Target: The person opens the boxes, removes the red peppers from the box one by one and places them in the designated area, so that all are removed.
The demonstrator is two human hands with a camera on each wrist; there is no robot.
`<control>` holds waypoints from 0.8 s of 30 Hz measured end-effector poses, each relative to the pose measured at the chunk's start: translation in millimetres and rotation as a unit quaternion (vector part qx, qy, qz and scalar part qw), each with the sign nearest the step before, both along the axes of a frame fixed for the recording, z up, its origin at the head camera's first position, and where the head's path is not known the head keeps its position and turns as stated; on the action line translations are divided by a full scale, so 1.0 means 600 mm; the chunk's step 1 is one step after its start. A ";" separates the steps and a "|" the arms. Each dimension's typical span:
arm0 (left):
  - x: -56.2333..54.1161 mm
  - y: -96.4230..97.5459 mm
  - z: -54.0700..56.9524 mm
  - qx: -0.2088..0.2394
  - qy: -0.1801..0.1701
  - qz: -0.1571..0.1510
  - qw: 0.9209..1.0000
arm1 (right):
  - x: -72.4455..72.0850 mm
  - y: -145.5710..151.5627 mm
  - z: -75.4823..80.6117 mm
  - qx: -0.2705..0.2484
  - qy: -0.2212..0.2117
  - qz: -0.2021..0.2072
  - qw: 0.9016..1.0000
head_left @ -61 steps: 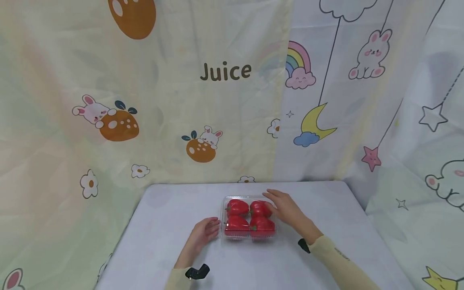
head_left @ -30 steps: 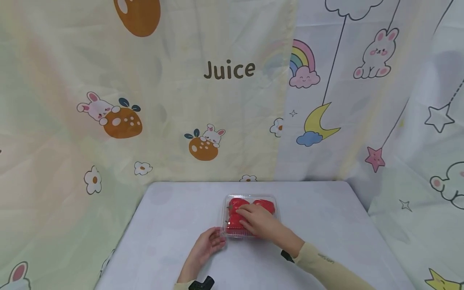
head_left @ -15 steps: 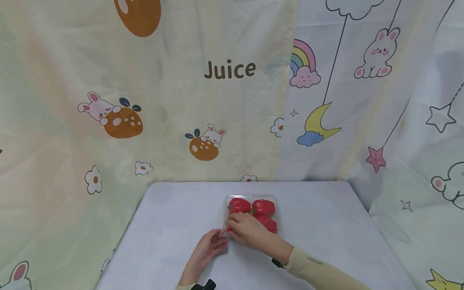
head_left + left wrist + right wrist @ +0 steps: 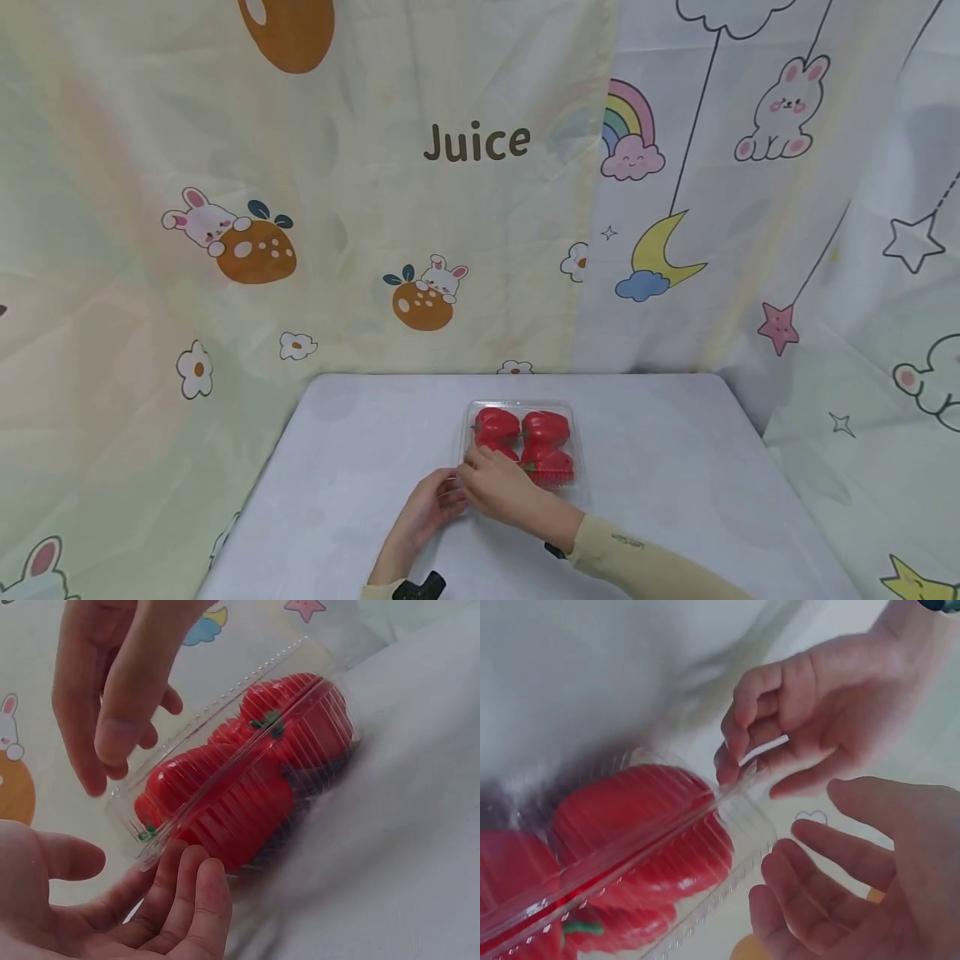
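Note:
A clear plastic clamshell box [image 4: 519,403] with its lid down holds several glossy red bell peppers [image 4: 546,428] with green stems. At its near left corner is my left hand [image 4: 431,507], fingers loosely bent. The left wrist view puts those fingertips [image 4: 213,881] against the box's side below the rim, the thumb apart from it. Over the same corner hovers my right hand [image 4: 501,487], covering part of the near left pepper. In the right wrist view, the right hand's fingers are spread and slightly bent beside the lid's corner [image 4: 754,817], with nothing between them.
The box stands on a white-covered table [image 4: 360,433]. Behind it hangs a printed curtain [image 4: 480,208] with cartoon rabbits, oranges and the word Juice. A black wrist strap [image 4: 420,586] shows at the left sleeve.
My right hand has moved from the box's right side across the lid to the near left corner. My left hand has shifted slightly nearer and right, to that corner.

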State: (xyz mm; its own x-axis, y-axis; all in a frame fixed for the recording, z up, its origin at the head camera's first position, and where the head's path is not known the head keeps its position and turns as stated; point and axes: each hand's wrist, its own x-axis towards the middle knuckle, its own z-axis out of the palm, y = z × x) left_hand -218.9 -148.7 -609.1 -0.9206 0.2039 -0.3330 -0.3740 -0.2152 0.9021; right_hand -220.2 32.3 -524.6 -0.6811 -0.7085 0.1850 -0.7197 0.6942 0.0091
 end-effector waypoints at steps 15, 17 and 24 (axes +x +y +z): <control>0.005 -0.002 -0.003 0.001 0.004 0.001 1.000 | 0.013 -0.037 -0.031 0.071 0.052 -0.018 0.996; 0.005 -0.002 -0.005 -0.001 0.004 0.002 1.000 | 0.014 -0.041 -0.035 0.073 0.064 -0.026 0.995; 0.009 -0.003 -0.003 -0.015 -0.013 0.020 1.000 | 0.017 -0.054 -0.040 0.066 0.104 -0.047 0.991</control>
State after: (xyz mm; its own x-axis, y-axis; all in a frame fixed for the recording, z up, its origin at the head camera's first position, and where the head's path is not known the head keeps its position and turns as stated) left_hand -213.7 -150.3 -610.7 -0.9188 0.1572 -0.3622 -0.3891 -0.2041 0.8983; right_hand -210.1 -0.3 -548.8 -0.7021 -0.6707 0.2392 -0.6243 0.7414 0.2461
